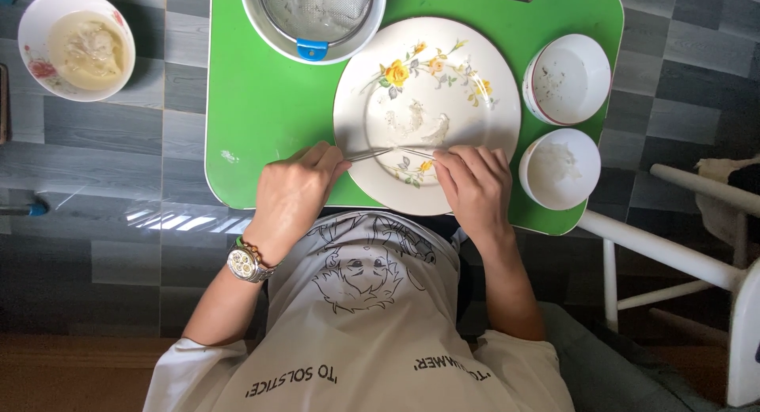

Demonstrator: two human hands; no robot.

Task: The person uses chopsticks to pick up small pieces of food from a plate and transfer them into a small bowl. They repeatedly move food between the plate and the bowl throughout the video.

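My left hand (293, 194), with a watch on its wrist, and my right hand (475, 186) rest at the near rim of a white plate (475, 119) painted with yellow flowers. Each hand pinches one end of thin metal sticks (392, 151) that lie across the plate's near part. I cannot tell whether this is one utensil or two. A few white smears of dough (416, 123) mark the plate's middle. The plate sits on a green tray table (261, 103).
A metal sieve (317, 8) lies in a white bowl at the tray's far edge. Two small white bowls (566, 79) (560, 168) stand right of the plate. A bowl of pale dough (75, 44) sits on the floor, far left. White chair rails (673, 246) are at the right.
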